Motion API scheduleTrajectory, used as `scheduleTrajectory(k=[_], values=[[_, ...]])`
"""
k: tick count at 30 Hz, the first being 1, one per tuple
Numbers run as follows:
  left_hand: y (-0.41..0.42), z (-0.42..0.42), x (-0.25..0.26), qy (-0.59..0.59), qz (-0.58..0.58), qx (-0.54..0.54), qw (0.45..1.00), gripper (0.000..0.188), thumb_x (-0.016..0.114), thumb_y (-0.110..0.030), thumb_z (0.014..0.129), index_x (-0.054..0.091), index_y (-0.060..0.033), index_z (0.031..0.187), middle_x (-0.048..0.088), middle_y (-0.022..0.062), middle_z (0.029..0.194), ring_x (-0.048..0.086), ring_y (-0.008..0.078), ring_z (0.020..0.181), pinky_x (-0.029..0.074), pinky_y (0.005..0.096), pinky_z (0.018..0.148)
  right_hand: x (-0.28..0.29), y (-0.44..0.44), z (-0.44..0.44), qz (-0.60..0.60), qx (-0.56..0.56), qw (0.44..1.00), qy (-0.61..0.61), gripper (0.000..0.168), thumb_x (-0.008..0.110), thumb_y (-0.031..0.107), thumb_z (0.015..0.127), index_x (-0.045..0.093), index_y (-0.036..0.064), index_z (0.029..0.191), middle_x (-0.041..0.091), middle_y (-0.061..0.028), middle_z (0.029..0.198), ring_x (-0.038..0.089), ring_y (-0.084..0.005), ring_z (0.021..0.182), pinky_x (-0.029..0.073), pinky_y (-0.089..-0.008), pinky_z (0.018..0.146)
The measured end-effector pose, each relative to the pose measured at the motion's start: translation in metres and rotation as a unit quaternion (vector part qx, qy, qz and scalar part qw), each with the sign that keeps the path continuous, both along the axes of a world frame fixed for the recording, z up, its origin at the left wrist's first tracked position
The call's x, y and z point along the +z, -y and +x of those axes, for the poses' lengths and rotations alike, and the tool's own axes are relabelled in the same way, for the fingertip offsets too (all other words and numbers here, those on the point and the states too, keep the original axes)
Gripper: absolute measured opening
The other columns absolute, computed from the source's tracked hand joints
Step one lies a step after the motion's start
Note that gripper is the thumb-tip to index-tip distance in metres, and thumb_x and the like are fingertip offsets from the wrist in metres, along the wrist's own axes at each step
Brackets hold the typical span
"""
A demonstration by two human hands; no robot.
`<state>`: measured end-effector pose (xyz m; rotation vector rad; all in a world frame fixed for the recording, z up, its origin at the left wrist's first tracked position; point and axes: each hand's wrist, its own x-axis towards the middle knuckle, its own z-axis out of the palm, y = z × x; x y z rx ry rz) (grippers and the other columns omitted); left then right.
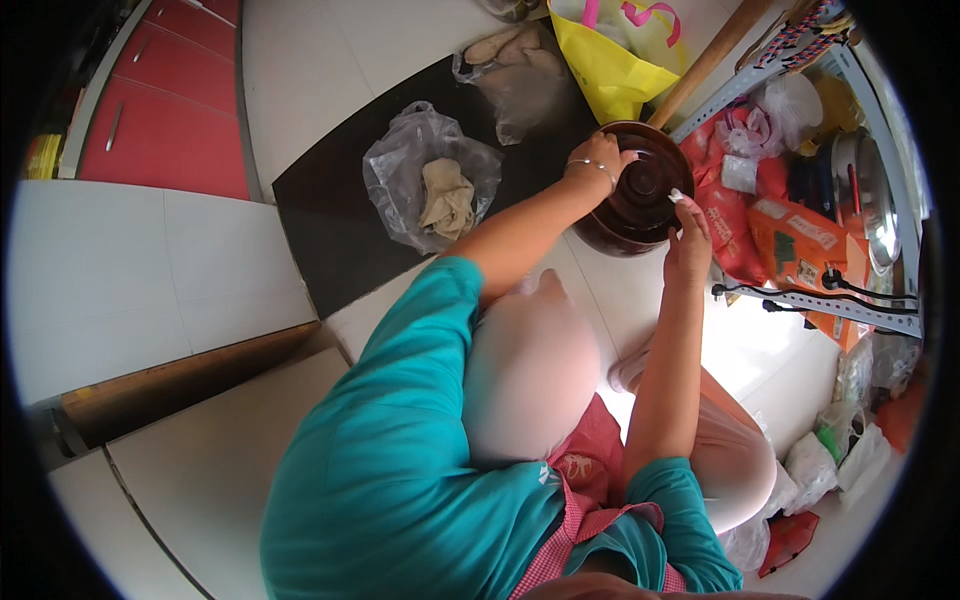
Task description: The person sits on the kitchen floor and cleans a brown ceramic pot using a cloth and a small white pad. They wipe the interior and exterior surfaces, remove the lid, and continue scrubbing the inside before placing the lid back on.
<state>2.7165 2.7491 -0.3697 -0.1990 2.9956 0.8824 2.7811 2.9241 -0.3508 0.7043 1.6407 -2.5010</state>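
A round, dark brown glazed crock [626,238] stands on the floor ahead of me, topped by a ringed brown lid [643,180]. My left hand [600,159] grips the far left edge of that lid, its thumb lying over the top and its other fingers partly hidden. At the lid's right edge is my right hand [690,236], with bent fingers. Something small and white shows at its fingertips; I cannot tell whether it is held. What the crock contains is hidden.
Left of the crock, a black board [322,225] carries a clear plastic bag [390,172] with a beige cloth and another bag of tubers [517,67]. A yellow bag [615,67] and a wooden pole [709,64] stand behind. To the right is a metal shelf [862,304] with dangling plugs.
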Motion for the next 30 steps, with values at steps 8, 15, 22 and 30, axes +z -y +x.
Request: scheduleTrajectory(k=[8, 15, 22, 30], values=[[0.124, 0.133, -0.083, -0.160, 0.157, 0.059, 0.973, 0.023, 0.066, -0.026, 0.087, 0.066, -0.0047, 0.097, 0.066, 0.0172, 0.086, 0.064, 0.0348, 0.082, 0.051, 0.0431, 0.074, 0.026, -0.014, 0.005, -0.128, 0.077, 0.989, -0.007, 0.023, 0.067, 0.016, 0.090, 0.065, 0.015, 0.113, 0.065, 0.0030, 0.101, 0.058, -0.0113, 0.093, 0.049, -0.0350, 0.090], [0.301, 0.262, -0.132, 0.006, 0.319, 0.142, 0.937, 0.024, 0.074, -0.023, 0.081, 0.071, -0.0129, 0.103, 0.071, 0.0027, 0.089, 0.065, 0.0116, 0.079, 0.053, 0.0287, 0.072, 0.085, 0.067, 0.028, -0.219, 0.145, 0.965, -0.001, 0.020, 0.074, 0.017, 0.086, 0.068, 0.018, 0.104, 0.067, 0.0061, 0.093, 0.059, -0.0090, 0.082, 0.050, -0.0313, 0.081], [0.175, 0.258, 0.223, -0.088, 0.425, 0.062, 0.899, 0.029, 0.055, -0.012, 0.096, 0.058, 0.0018, 0.121, 0.063, 0.0110, 0.108, 0.057, 0.0130, 0.092, 0.046, 0.0249, 0.077, 0.059, 0.098, 0.008, -0.244, 0.150, 0.957, 0.048, 0.019, 0.071, 0.019, 0.089, 0.066, 0.018, 0.107, 0.064, 0.0068, 0.093, 0.056, -0.0090, 0.083, 0.046, -0.0296, 0.085], [0.118, 0.219, 0.230, -0.118, 0.064, -0.094, 0.986, 0.039, 0.070, -0.008, 0.076, 0.065, -0.0004, 0.113, 0.067, 0.0118, 0.097, 0.063, 0.0285, 0.092, 0.052, 0.0387, 0.083, 0.015, 0.155, -0.104, -0.259, 0.209, 0.940, 0.073, 0.024, 0.066, 0.015, 0.092, 0.061, 0.010, 0.114, 0.067, -0.0025, 0.104, 0.061, -0.0146, 0.092, 0.050, -0.0309, 0.086]])
